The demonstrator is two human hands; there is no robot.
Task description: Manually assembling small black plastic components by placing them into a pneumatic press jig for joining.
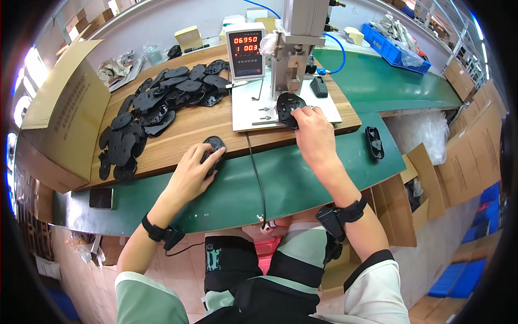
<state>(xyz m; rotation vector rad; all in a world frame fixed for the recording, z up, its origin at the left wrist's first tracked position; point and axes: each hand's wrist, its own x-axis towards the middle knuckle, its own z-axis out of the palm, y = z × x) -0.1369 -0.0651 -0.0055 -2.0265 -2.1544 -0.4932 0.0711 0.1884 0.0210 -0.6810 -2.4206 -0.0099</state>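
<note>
My right hand (314, 131) pinches the near edge of a black oval plastic shell (290, 106), whose ribbed inside faces up. That shell sits on the white base plate (251, 114) of a bench press (292, 59), under its metal head. To the left, my left hand (194, 168) curls over another black plastic shell (216, 142) at the near edge of the wooden board (186, 144); my fingers cover much of it. A heap of similar black shells (154, 102) spreads over the board beyond my left hand.
A control box with a red display (246, 51) stands beside the press. A tall cardboard box (67, 110) borders the heap. A phone (101, 198) and a black part (374, 143) lie on the green table (221, 197). A cable (254, 173) hangs over the front. Blue bin (396, 49) at the back right.
</note>
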